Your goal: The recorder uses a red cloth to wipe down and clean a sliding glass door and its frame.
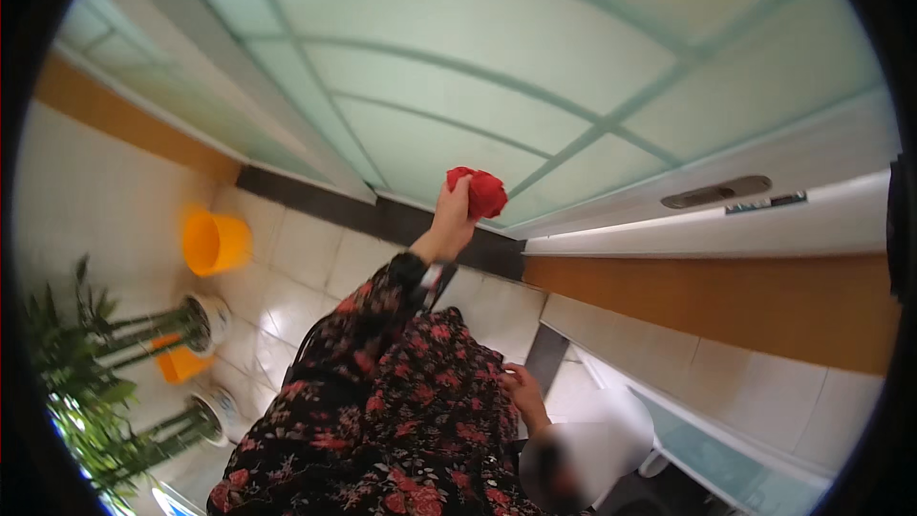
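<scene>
My left hand is closed on a crumpled red cloth, held at the lower part of a frosted glass door panel with green lines; whether the cloth touches the glass is not certain. A dark band sits at this wrist, below the black floral sleeve. My right hand is lower and to the right, its fingers bent beside the black and red floral dress. Whether those fingers grip the fabric cannot be told. A blurred patch hides what lies just below the right wrist.
Orange bucket, potted plants and an orange container stand at left on pale floor tiles. A dark sill runs below the door. The door frame has a recessed metal handle. Another glass panel is at lower right.
</scene>
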Action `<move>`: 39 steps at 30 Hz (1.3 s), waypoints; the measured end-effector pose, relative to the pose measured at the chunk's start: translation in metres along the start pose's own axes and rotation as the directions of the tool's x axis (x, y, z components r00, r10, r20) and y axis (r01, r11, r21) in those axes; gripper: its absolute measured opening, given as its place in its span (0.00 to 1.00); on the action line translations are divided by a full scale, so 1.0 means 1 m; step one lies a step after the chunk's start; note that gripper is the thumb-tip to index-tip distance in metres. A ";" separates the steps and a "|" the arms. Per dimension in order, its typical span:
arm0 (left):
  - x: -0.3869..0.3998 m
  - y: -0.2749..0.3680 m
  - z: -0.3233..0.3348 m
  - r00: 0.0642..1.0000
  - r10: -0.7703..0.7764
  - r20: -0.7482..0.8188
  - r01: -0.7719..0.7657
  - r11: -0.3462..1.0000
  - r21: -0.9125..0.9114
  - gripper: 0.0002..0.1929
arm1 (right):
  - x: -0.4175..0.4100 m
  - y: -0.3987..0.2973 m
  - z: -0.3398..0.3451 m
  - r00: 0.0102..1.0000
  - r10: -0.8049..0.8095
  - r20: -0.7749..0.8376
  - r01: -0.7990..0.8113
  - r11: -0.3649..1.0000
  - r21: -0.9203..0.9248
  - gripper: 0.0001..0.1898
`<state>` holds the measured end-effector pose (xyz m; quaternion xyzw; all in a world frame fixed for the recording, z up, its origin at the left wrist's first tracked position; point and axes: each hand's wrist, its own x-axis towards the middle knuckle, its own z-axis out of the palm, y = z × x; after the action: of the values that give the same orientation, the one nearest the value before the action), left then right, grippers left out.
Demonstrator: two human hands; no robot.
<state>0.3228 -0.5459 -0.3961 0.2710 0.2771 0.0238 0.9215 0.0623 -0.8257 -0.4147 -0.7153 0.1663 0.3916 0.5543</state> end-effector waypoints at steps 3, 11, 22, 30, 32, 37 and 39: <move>-0.081 0.085 0.103 0.952 0.222 0.210 -0.285 0.895 0.344 0.12 | -0.011 -0.016 0.013 0.996 -0.008 -0.092 0.010 1.000 0.022 0.12; -0.090 0.163 0.162 -0.133 0.275 0.952 -0.733 -0.674 0.092 0.19 | -0.017 0.003 0.040 0.930 -0.076 -0.359 0.046 0.995 -0.090 0.12; -0.072 0.077 0.106 0.077 -0.439 0.895 -0.818 -0.541 -0.195 0.13 | -0.070 0.107 0.130 0.885 0.051 -0.463 -0.097 0.992 -0.077 0.12; -0.034 0.058 0.124 -0.105 -0.790 0.604 -0.519 -0.474 -0.711 0.17 | -0.057 0.141 0.131 0.836 0.110 -0.538 -0.080 0.994 0.079 0.10; -0.020 0.035 0.104 -0.084 -0.831 0.550 -0.492 -0.446 -0.748 0.17 | -0.059 0.154 0.128 0.795 0.150 -0.587 -0.057 0.983 0.174 0.11; 0.030 -0.022 0.051 0.049 -0.975 0.215 -0.350 -0.218 -0.911 0.17 | -0.091 0.171 0.143 0.717 0.439 -0.541 0.070 0.727 0.683 0.14; 0.033 -0.039 0.041 -0.009 -0.982 0.190 -0.336 -0.176 -0.925 0.17 | -0.102 0.175 0.170 0.621 0.611 -0.491 -0.069 0.666 0.743 0.11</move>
<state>0.3686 -0.5925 -0.4035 -0.6099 0.7040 -0.1028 0.3491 -0.1841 -0.7465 -0.4678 -0.5128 0.6357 0.1050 0.5673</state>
